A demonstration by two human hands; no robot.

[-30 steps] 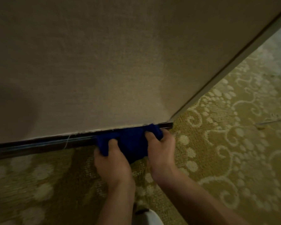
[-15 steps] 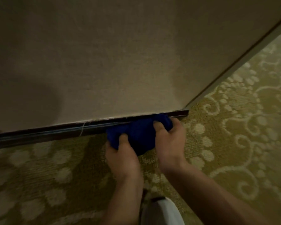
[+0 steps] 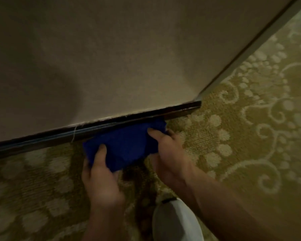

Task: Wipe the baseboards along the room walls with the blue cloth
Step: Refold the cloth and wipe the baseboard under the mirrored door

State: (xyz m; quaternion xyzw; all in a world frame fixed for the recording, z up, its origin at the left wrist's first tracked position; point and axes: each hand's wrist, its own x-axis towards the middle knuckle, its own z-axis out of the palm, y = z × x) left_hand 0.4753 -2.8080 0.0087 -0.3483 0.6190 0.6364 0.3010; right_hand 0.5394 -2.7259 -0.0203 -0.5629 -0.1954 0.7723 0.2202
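Beige wall with a fine, woven, fabric-like texture fills the upper part of the view, ending at an outside corner on the right, where a pale trim strip runs diagonally up and away. Along the wall's foot runs a narrow, dark, glossy baseboard, a straight band with thin lengthwise grooves that catch a little light. A loose pale thread hangs across it.

Below lies an olive-gold carpet, short-piled, patterned with cream dots in curving rows and cream scrolls.

A deep blue cloth, soft and bunched into a thick rough rectangle, is pressed against the baseboard near its right end, just short of the corner. Its upper edge touches the dark strip; its lower edge rests down toward the carpet.

Both hands grasp the cloth. The left hand holds its lower left part, thumb lying on top of the fabric and fingers tucked beneath. The right hand grips the right end, thumb on top and fingers curled around the far side. Both forearms are bare.

At the bottom edge, between the arms, sits a rounded white object with a dark band; what it is cannot be told.
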